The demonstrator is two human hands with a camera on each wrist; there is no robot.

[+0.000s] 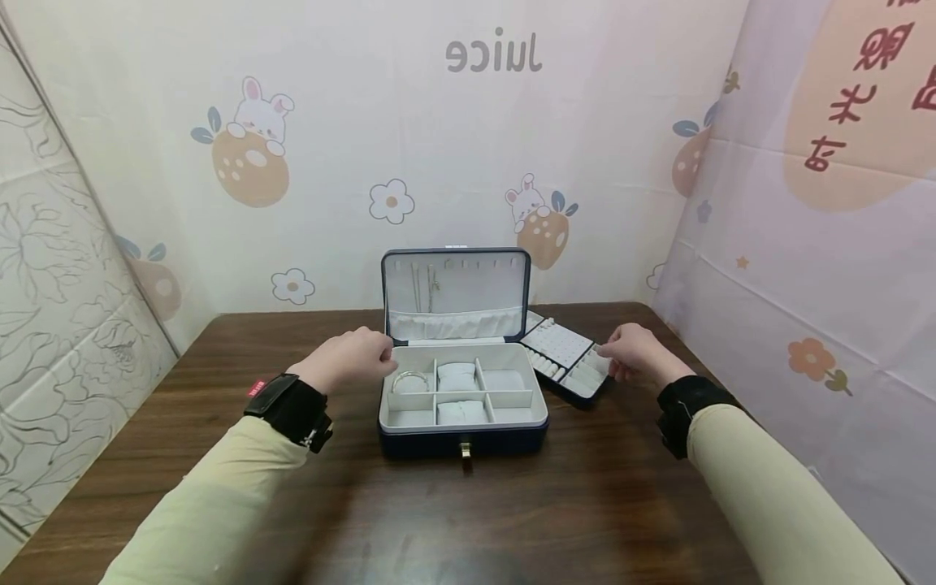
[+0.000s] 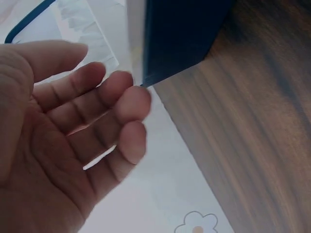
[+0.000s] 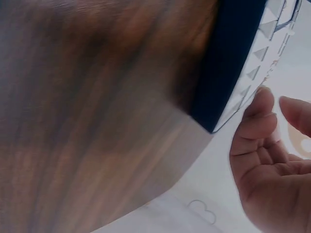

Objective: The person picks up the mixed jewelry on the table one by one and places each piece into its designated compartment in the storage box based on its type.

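Note:
A navy jewelry box (image 1: 464,443) stands with its lid (image 1: 457,292) raised and its white compartments facing up. A bangle (image 1: 411,383) lies in the back left compartment, and small cushions (image 1: 457,377) fill the middle ones. My left hand (image 1: 356,357) is beside the box's left edge; in the left wrist view its fingers (image 2: 132,104) bend loosely around nothing. A navy jewelry tray (image 1: 566,353) with white lining lies right of the box, partly behind it. My right hand (image 1: 634,351) hovers by the tray's right end, its thumb and bent fingers (image 3: 257,127) apart and holding nothing visible.
Thin necklaces (image 1: 431,284) hang inside the lid. A gold-coloured clasp (image 1: 465,451) sits on the box front. The brown wooden table (image 1: 468,520) extends around both pieces, with a printed cloth (image 1: 344,162) behind it and hangings at both sides.

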